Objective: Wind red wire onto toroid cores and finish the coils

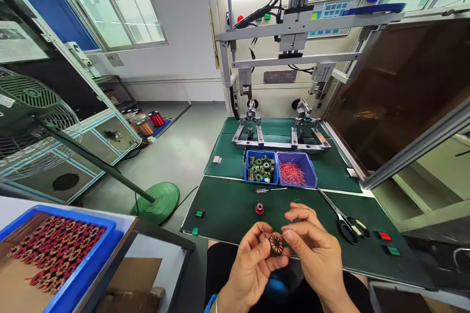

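My left hand (pixel 253 261) grips a small motor stator (pixel 276 243) with copper windings around its ring, held just over the near edge of the green work mat. Right beside it, the thumb and fingers of my right hand (pixel 314 247) are pinched together. Something thin may be between those fingertips, too fine to make out. Beyond my hands, a small red-wound core (pixel 259 209) stands on the mat. A screwdriver (pixel 270 190) lies farther back, and large black-handled scissors (pixel 347 222) rest to the right.
A blue bin (pixel 245 168) holds green stator cores; a joined bin (pixel 314 176) holds red wire pieces. Behind stands a winding machine fixture (pixel 281 144). Red (pixel 384 236) and green buttons (pixel 393 251) sit at right. At left are a tray (pixel 113 227) of wound stators and a fan stand (pixel 161 200).
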Tool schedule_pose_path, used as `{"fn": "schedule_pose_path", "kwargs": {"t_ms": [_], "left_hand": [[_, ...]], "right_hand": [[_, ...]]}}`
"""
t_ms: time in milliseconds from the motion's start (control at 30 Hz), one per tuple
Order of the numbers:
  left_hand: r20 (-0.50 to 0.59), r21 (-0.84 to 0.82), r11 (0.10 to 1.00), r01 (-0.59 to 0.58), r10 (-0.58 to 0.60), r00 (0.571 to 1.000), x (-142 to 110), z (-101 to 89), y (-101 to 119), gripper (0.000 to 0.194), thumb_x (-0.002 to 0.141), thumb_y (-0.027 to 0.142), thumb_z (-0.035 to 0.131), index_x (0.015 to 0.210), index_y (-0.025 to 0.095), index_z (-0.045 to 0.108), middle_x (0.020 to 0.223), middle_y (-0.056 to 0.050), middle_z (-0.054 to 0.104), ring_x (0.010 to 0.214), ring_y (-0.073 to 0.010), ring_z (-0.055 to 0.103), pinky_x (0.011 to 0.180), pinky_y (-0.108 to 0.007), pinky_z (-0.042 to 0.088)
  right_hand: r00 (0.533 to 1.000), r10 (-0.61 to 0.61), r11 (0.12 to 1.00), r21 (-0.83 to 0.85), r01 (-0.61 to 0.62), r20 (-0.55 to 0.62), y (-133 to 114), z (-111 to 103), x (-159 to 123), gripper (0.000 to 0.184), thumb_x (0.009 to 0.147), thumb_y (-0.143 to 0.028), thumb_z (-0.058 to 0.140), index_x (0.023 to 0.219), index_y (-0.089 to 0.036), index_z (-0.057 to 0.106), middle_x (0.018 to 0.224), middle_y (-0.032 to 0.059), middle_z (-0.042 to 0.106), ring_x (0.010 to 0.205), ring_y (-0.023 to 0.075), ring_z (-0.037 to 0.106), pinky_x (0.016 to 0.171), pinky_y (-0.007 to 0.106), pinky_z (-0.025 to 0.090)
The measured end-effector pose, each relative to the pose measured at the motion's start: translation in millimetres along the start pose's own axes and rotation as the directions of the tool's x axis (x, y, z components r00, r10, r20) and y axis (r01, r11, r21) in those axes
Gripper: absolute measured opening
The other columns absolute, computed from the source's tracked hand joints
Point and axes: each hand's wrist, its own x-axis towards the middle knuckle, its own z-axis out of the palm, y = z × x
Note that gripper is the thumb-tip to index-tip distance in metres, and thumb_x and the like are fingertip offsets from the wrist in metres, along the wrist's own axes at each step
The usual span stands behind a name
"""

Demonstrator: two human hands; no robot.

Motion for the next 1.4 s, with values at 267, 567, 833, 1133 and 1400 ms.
{"fn": "schedule_pose_path", "kwargs": {"t_ms": [267, 567, 833, 1133, 1400], "left_hand": [[0.112, -0.057, 0.998, 0.037, -0.030, 0.993, -2.1, -8.0, -2.0, 0.019, 0.082, 0.027, 0.079, 0.096, 0.017, 0.073, 0.092, -0.007, 0.080, 0.081, -0.0213, 0.078, 0.070, -0.028, 0.064], [0.072, 0.046, 0.999, 0.009, -0.012, 0.997, -4.0, -7.4, -8.3, 0.021, 0.081, 0.031, 0.079, 0.097, 0.018, 0.071, 0.080, 0.000, 0.074, 0.069, -0.0100, 0.072, 0.064, -0.019, 0.060], [0.082, 0.138, 0.988, -0.073, 0.063, 0.995, -3.7, -6.0, -8.4, 0.026, 0.076, 0.031, 0.083, 0.098, 0.021, 0.071, 0.082, 0.001, 0.071, 0.064, -0.0098, 0.070, 0.056, -0.019, 0.060], [0.066, 0.150, 0.987, -0.059, 0.049, 0.997, -5.2, -3.3, -6.5, 0.025, 0.076, 0.033, 0.083, 0.096, 0.020, 0.075, 0.087, -0.003, 0.076, 0.068, -0.0117, 0.072, 0.062, -0.019, 0.060], [0.012, 0.125, 0.991, -0.052, 0.051, 0.999, -5.4, -3.0, -2.2, 0.024, 0.077, 0.032, 0.082, 0.096, 0.018, 0.078, 0.088, -0.010, 0.079, 0.080, -0.0156, 0.074, 0.067, -0.019, 0.056]], "right_hand": [[0.979, -0.028, 0.994, 0.108, 0.006, 0.202, 1.0, -11.6, 1.0, 0.021, 0.092, -0.047, 0.065, 0.100, -0.033, 0.078, 0.108, 0.0052, 0.076, 0.107, 0.0220, 0.063, 0.087, 0.033, 0.059], [0.955, -0.046, 0.998, 0.062, 0.029, 0.294, 8.5, -13.0, -12.4, 0.020, 0.092, -0.048, 0.064, 0.103, -0.038, 0.078, 0.112, 0.0018, 0.076, 0.111, 0.0213, 0.061, 0.090, 0.034, 0.058], [0.981, -0.057, 0.998, 0.036, 0.051, 0.187, 3.9, -10.8, -14.3, 0.017, 0.093, -0.043, 0.066, 0.083, -0.033, 0.076, 0.101, 0.0009, 0.077, 0.105, 0.0212, 0.061, 0.085, 0.033, 0.058], [0.983, -0.106, 0.993, -0.033, 0.112, 0.147, 1.4, -5.8, -18.3, 0.014, 0.098, -0.037, 0.058, 0.099, -0.030, 0.070, 0.108, 0.0025, 0.072, 0.111, 0.0211, 0.055, 0.089, 0.034, 0.051], [0.920, -0.369, 0.907, -0.164, 0.388, 0.132, 1.8, -14.1, -22.1, 0.013, 0.086, -0.014, 0.068, 0.092, -0.025, 0.071, 0.114, 0.0053, 0.062, 0.112, 0.0265, 0.049, 0.092, 0.043, 0.043]]}}
